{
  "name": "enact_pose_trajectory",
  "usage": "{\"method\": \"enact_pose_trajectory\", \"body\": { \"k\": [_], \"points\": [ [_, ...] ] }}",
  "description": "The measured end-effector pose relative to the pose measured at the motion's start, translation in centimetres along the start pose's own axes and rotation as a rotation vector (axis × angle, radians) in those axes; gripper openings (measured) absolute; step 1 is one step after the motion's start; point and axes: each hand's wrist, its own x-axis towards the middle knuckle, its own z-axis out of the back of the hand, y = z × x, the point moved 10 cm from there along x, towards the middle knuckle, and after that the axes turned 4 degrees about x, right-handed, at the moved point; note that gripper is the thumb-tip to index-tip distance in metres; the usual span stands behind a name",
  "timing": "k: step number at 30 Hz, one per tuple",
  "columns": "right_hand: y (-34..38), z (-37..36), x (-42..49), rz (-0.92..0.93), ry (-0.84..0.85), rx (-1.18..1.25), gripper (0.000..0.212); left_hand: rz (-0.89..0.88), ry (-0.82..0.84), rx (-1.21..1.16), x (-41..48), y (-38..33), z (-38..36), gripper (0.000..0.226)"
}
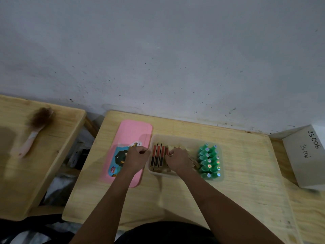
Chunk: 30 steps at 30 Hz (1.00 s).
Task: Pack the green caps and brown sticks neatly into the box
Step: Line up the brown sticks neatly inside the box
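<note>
A clear plastic box [177,138] sits on the wooden table. At its right end several green caps [209,160] stand in two tidy rows. Brown sticks [157,157] with red and dark faces stand on edge at its left end. My left hand [136,158] is curled at the box's left wall, fingers pinched against the outermost stick. Over the middle of the box my right hand [180,160] is closed on more brown sticks, which poke out to its right [192,161]. What lies beneath that hand is hidden.
A pink lid [133,131] with a cartoon sticker lies just left of the box. A white carton [306,155] marked JS006 stands at the table's right edge. A second wooden table at left holds a brush [36,127]. A grey wall rises behind.
</note>
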Motion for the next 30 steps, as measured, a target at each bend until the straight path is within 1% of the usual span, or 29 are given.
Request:
{"method": "enact_pose_trajectory", "body": {
  "k": [2, 7, 9, 11, 14, 17, 23, 25, 27, 29, 30],
  "points": [
    [0.0, -0.1, 0.0, 0.003, 0.018, -0.048, 0.024, -0.003, 0.002, 0.009, 0.0, -0.1, 0.0, 0.021],
    [0.0, -1.4, 0.2, 0.06, 0.133, -0.055, 0.025, -0.006, 0.007, 0.011, 0.1, -0.1, 0.0, 0.021],
    [0.2, -0.5, 0.2, 0.064, 0.083, -0.066, 0.028, -0.009, 0.008, 0.005, 0.0, -0.1, 0.0, 0.021],
    [0.2, 0.5, 0.4, 0.052, 0.016, -0.052, 0.039, -0.014, 0.005, 0.008, 0.0, -0.2, 0.0, 0.021],
    [1.5, -0.5, 0.8, 0.141, 0.098, -0.107, 0.049, -0.013, 0.007, 0.009, 0.0, -0.2, 0.0, 0.021],
    [2.6, -0.5, 0.7, 0.206, 0.105, -0.189, 0.048, -0.008, 0.011, 0.009, -0.1, -0.3, 0.0, 0.02],
    [2.4, -0.9, 1.0, 0.217, 0.113, -0.16, 0.047, -0.001, 0.008, 0.019, 0.1, -0.1, 0.0, 0.021],
    [1.9, 0.3, 1.0, 0.187, 0.041, -0.117, 0.045, 0.003, 0.013, 0.016, 0.1, 0.0, -0.1, 0.022],
    [0.8, 2.6, 1.0, 0.134, -0.102, -0.132, 0.04, 0.009, 0.011, 0.005, 0.0, 0.0, -0.1, 0.022],
    [-0.4, 4.3, 0.6, 0.091, -0.207, -0.247, 0.032, 0.01, 0.008, -0.01, -0.1, -0.1, 0.0, 0.022],
    [-0.9, 4.6, 0.5, 0.084, -0.214, -0.322, 0.028, 0.01, 0.009, -0.017, -0.1, -0.1, 0.0, 0.022]
  ]
}}
